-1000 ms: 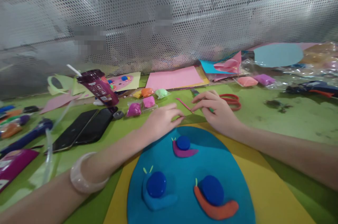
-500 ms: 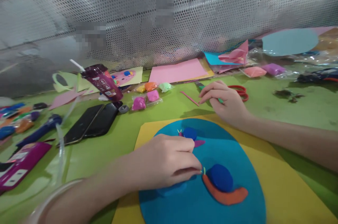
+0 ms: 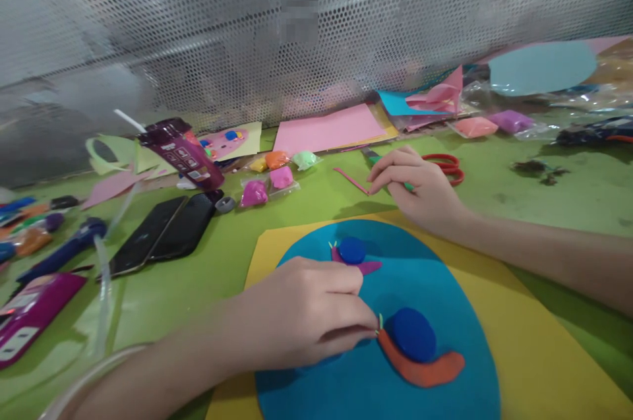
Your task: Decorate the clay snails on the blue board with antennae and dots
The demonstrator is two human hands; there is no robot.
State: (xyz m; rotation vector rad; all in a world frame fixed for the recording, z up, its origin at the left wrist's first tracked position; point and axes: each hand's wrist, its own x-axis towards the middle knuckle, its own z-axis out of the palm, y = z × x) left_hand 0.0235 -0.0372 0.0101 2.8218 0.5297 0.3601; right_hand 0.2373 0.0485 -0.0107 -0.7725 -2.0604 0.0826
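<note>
My left hand point(image 3: 324, 314) is closed in a pinch at the head of an orange clay snail body point(image 3: 425, 368), on a tiny pale green clay feeler. Another pale feeler point(image 3: 380, 322) stands beside the fingertips. A round dark blue clay shell point(image 3: 411, 334) lies against the orange body. Behind my left hand is a purple clay snail point(image 3: 370, 267) with a smaller blue shell point(image 3: 352, 250). Both snails lie on a blue paper oval point(image 3: 459, 314) over a yellow sheet point(image 3: 539, 347). Farther back, my right hand point(image 3: 420, 189) pinches the end of a thin pink stick point(image 3: 350, 180).
Red-handled scissors point(image 3: 457, 169) lie behind my right hand. Bagged clay lumps point(image 3: 254, 193), a dark cup with a straw point(image 3: 185, 155) and a black phone case point(image 3: 182, 229) are at left. Pink paper sheets point(image 3: 329, 128) rest by the perforated metal wall point(image 3: 237, 31).
The view has shifted slightly. My left hand has lowered a little toward the orange snail's head, uncovering more of the purple snail. My right hand stays almost still with the stick.
</note>
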